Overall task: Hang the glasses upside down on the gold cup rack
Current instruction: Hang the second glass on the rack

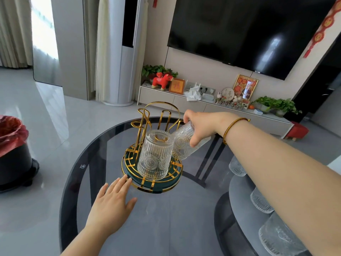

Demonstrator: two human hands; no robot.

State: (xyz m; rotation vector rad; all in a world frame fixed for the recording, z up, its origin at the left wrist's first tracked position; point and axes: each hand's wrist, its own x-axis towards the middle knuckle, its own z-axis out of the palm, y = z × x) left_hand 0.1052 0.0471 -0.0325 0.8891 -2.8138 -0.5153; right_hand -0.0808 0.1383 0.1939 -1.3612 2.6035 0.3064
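Flat and open at lower centre, the left hand (112, 204) steadies the round gold-wire cup rack (153, 145); mid-frame right, the right hand (199, 124) grips a tilted ribbed clear glass (184, 143). Best lower it mouth-down squarely over a free prong.

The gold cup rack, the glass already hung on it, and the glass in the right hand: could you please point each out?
gold cup rack (160, 106): head view, top of tall loop.
hung glass (155, 159): head view, ribbed side.
held glass (181, 143): head view, patterned side below the fingers.
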